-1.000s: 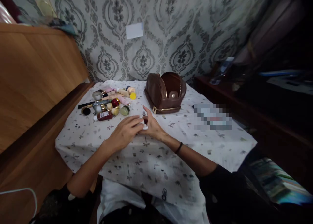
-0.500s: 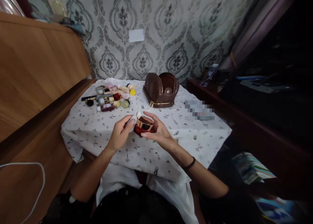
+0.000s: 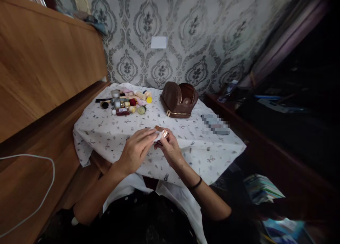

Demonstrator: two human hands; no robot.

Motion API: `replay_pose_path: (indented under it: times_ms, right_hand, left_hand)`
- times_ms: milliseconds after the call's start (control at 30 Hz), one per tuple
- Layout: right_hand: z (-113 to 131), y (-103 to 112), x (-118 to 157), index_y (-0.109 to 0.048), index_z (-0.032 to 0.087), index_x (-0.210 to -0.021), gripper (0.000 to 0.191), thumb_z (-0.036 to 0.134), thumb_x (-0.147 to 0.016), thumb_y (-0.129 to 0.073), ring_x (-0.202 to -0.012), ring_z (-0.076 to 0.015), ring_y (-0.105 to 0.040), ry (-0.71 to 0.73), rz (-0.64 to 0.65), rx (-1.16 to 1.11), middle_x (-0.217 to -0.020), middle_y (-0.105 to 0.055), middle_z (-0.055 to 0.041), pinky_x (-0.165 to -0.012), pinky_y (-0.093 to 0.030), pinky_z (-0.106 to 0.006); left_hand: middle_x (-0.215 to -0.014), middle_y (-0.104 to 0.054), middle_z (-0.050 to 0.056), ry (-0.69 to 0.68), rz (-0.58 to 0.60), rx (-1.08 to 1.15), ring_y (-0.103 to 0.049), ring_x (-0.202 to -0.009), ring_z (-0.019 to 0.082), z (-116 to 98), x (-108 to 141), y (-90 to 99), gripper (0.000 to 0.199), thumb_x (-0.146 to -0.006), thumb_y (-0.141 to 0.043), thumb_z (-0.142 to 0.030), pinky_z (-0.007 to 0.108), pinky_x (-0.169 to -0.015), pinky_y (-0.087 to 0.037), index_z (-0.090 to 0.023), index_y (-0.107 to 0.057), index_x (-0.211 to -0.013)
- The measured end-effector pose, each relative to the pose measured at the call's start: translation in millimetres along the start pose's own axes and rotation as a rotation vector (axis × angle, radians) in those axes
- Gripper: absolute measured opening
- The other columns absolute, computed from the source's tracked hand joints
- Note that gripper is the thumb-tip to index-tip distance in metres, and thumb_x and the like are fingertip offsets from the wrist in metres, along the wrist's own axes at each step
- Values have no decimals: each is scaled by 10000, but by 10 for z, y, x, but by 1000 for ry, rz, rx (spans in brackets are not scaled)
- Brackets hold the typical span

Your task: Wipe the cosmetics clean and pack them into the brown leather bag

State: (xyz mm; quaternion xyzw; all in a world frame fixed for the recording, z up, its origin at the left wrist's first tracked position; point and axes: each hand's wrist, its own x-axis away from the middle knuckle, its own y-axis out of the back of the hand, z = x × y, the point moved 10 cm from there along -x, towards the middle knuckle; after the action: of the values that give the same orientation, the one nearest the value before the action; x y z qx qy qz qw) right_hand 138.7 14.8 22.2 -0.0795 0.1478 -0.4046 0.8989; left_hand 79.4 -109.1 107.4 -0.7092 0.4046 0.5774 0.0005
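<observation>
Head view. Item: jar (image 3: 165, 132), copper-coloured on top, held over the near part of the desk (image 3: 196, 130), in front of and apart from the open bag (image 3: 174, 95). Item: wipe (image 3: 158, 136), white, pressed to the jar. Step, as I judge it: wiping the jar; best done with light, even pressure, the jar turned little by little, a fresh fold of wipe for each pass. Left grip (image 3: 136, 147): mine, fingers nearly straight and close together, pinching the wipe against the jar, thumb hidden. Right grip (image 3: 171, 149): also mine, curled around the jar, thumb up by the wipe, other fingers partly hidden
</observation>
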Motion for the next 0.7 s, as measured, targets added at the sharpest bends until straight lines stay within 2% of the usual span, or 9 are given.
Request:
replay_pose_path:
  times_ms: [100, 267, 500, 700]
  right_hand:
    - [-64, -18, 24, -560, 220, -942, 469, 647, -772, -656, -691, -134, -550, -27, -41, -61, -842, -586, -10, -565, -498, -250]
    - [-142, -37, 69, -626, 214, -1012, 565, 732, -804, -539, -738, -181, -599, -109, -64, -114, -903, -657, -61, -531, -509, -267]
    - [-144, -153, 172, -655, 206, -978, 609, 771, -775, -548, -684, -188, -663, -160, 33, -264, -857, -710, -71, -566, -561, -291]
    - [-136, -282, 325, -594, 234, -1081, 558, 707, -784, -605, -721, -208, -702, -187, 105, -288, -888, -733, -58, -675, -598, -366]
  left_hand:
    - [-1201, -690, 94, -55, -6, -19, -610, -1195, 214, -32, 71, 10, 302, -970, -487, -131, 452, -1007, -532, -215, -632, -1222]
    - [-1189, -679, 111, -62, -17, -15, -617, -1159, 209, -62, 138, 45, 280, -955, -490, -89, 427, -959, -554, -200, -638, -1166]
    - [-1125, -702, 81, 96, -68, 86, -656, -1077, 172, -50, 93, 144, 218, -948, -499, -93, 333, -945, -539, -193, -640, -1081]
    - [-1079, -729, 64, 333, -48, 189, -680, -1013, 178, 164, 71, 121, 175, -939, -524, -169, 289, -893, -541, -180, -659, -1049]
